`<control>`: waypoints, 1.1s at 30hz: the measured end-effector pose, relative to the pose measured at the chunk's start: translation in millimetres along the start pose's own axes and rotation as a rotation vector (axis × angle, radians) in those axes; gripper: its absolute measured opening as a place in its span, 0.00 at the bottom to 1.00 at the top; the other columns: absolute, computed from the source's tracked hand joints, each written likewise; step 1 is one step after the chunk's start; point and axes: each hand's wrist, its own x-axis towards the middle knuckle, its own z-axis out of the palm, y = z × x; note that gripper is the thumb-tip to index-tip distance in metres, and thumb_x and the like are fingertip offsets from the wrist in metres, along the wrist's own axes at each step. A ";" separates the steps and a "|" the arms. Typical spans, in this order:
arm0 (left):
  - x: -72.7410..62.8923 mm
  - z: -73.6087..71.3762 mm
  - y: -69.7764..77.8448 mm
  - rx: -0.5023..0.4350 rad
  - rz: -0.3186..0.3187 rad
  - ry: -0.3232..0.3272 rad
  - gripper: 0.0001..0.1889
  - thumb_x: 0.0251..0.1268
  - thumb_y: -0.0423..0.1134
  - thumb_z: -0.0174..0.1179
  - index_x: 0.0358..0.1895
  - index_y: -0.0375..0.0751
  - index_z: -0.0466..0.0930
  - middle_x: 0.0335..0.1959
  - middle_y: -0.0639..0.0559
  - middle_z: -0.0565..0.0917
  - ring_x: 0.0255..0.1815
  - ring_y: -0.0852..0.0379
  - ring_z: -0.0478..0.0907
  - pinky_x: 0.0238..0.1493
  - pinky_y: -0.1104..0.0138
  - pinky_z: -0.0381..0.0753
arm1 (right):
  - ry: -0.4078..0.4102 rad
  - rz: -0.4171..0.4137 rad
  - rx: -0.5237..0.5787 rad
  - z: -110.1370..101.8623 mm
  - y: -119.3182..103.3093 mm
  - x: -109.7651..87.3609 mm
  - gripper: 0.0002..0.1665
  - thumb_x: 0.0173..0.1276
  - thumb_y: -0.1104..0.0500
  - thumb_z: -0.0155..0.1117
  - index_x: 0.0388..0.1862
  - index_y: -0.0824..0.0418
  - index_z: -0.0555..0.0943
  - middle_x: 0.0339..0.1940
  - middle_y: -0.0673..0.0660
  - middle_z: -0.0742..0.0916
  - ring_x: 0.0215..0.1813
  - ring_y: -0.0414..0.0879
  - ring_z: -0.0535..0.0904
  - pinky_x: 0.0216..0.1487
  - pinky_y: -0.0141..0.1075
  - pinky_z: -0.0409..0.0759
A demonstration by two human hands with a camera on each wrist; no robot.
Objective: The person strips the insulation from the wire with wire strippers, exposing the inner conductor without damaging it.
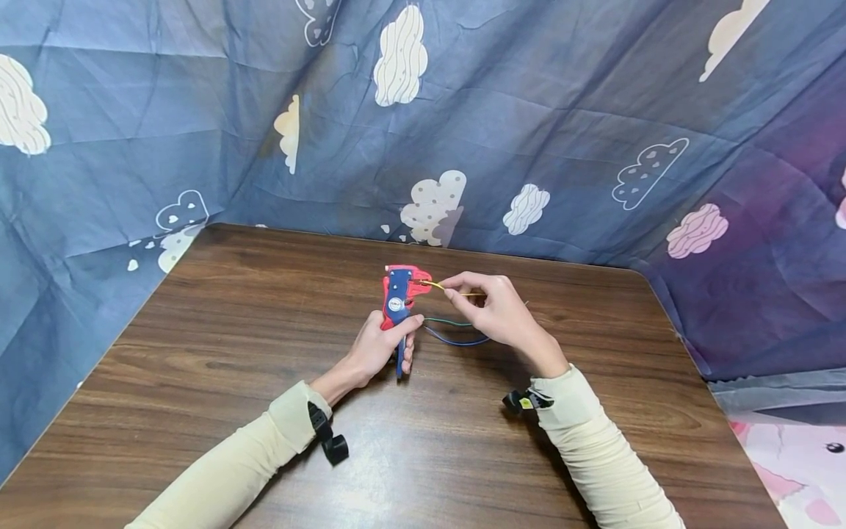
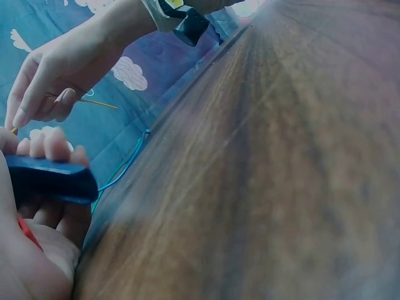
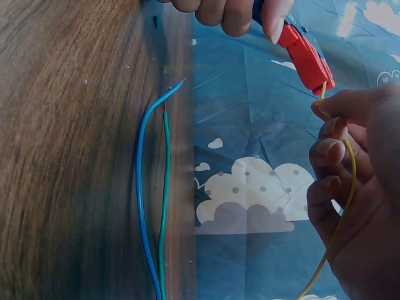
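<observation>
My left hand (image 1: 375, 347) grips the handles of a red and blue wire stripper (image 1: 399, 288), its head pointing up and its jaws facing right. Between thumb and fingertips, my right hand (image 1: 500, 308) pinches a yellow wire (image 3: 352, 172) close to its end. That end reaches into the red jaws of the stripper, and the rest of the wire trails across the right palm. Below the hands, a blue wire (image 3: 139, 181) and a green wire (image 3: 165, 187) lie side by side on the table. Bare metal shows at the tip of the blue one.
The brown wooden table (image 1: 218, 323) spreads out on all sides of the hands. A dark blue cloth (image 1: 344, 147) with cloud prints hangs behind its far edge and along the sides. Black camera mounts are strapped on both wrists over cream sleeves (image 1: 264, 448).
</observation>
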 end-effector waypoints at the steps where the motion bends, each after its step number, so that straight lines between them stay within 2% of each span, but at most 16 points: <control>1: 0.8 0.2 -0.4 -0.010 0.001 -0.007 0.29 0.79 0.53 0.65 0.32 0.26 0.77 0.18 0.48 0.82 0.15 0.53 0.82 0.26 0.58 0.90 | 0.004 0.003 0.001 -0.1 0.1 -0.2 0.08 0.81 0.55 0.68 0.53 0.48 0.91 0.25 0.48 0.86 0.22 0.39 0.72 0.24 0.36 0.73; 5: 4.0 1.7 -2.3 -0.050 0.009 -0.027 0.31 0.80 0.51 0.64 0.42 0.16 0.76 0.23 0.46 0.87 0.22 0.51 0.89 0.36 0.50 0.94 | 0.023 0.014 0.002 -0.2 2.5 -0.7 0.09 0.81 0.54 0.68 0.54 0.47 0.91 0.27 0.45 0.85 0.23 0.39 0.74 0.24 0.33 0.74; 10: 5.8 2.6 -2.6 -0.072 0.017 -0.039 0.34 0.80 0.52 0.64 0.46 0.12 0.73 0.25 0.45 0.88 0.26 0.50 0.90 0.40 0.47 0.94 | 0.039 0.012 0.003 -1.3 6.0 -1.2 0.08 0.81 0.54 0.68 0.53 0.46 0.91 0.27 0.45 0.85 0.23 0.39 0.73 0.24 0.31 0.73; 17: 5.0 1.7 -2.9 -0.085 0.019 -0.028 0.36 0.80 0.53 0.65 0.50 0.11 0.73 0.27 0.44 0.89 0.28 0.48 0.92 0.43 0.46 0.94 | 0.034 0.023 0.019 -1.9 7.7 -0.7 0.05 0.80 0.53 0.69 0.49 0.46 0.90 0.26 0.45 0.87 0.25 0.40 0.75 0.28 0.30 0.73; 24: 3.8 1.3 -3.8 -0.092 0.017 -0.018 0.34 0.82 0.52 0.63 0.50 0.12 0.73 0.28 0.44 0.89 0.30 0.47 0.92 0.42 0.48 0.94 | 0.029 0.053 0.032 -1.3 10.9 -0.1 0.04 0.79 0.55 0.70 0.48 0.51 0.90 0.30 0.46 0.90 0.30 0.50 0.83 0.34 0.32 0.81; 28: 3.6 1.4 -3.5 -0.086 0.022 -0.021 0.34 0.82 0.50 0.62 0.49 0.10 0.73 0.29 0.44 0.88 0.30 0.49 0.92 0.43 0.51 0.94 | 0.012 0.074 0.011 -0.3 16.3 -0.4 0.04 0.79 0.56 0.70 0.47 0.51 0.90 0.31 0.47 0.91 0.32 0.47 0.84 0.35 0.37 0.83; 33: 4.6 1.3 -1.6 -0.071 0.002 -0.044 0.30 0.85 0.46 0.58 0.51 0.11 0.74 0.31 0.43 0.90 0.33 0.50 0.92 0.46 0.50 0.94 | -0.012 0.105 -0.006 0.2 22.8 -2.0 0.04 0.80 0.56 0.70 0.46 0.50 0.90 0.36 0.55 0.93 0.33 0.44 0.83 0.35 0.42 0.82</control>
